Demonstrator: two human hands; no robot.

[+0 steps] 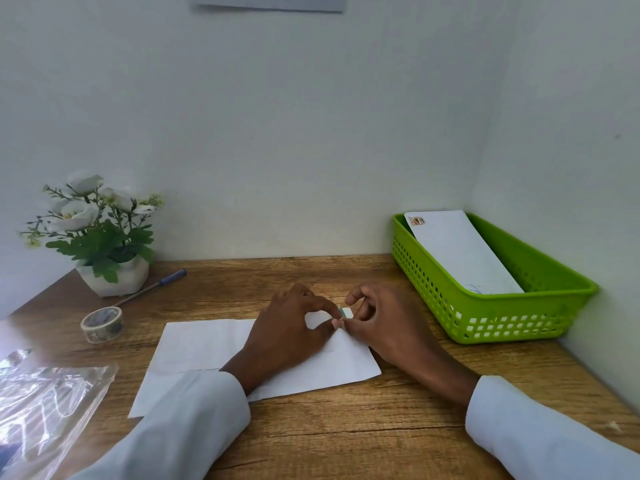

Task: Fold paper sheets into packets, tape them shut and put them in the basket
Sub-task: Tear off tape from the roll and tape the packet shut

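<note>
Head view: left hand (291, 327) and right hand (377, 323) pinch a small tape piece (345, 312) onto the folded white paper packet (207, 344), left of the green plastic basket (540, 306) (one envelope inside); crooked sticking could wrinkle the tape.

Two hands work at the far right corner of a folded paper on a wooden desk.

The left hand (294, 327) lies on the paper (204, 344), thumb and forefinger meeting the right hand (377, 320) at a small piece of tape (343, 312) on the top edge. A tape roll (102, 324), a pen (152, 288) and a potted flower (100, 233) stand to the left, a plastic bag (45, 403) nearer. The green basket (519, 317) on the right holds a white packet (460, 251).
</note>
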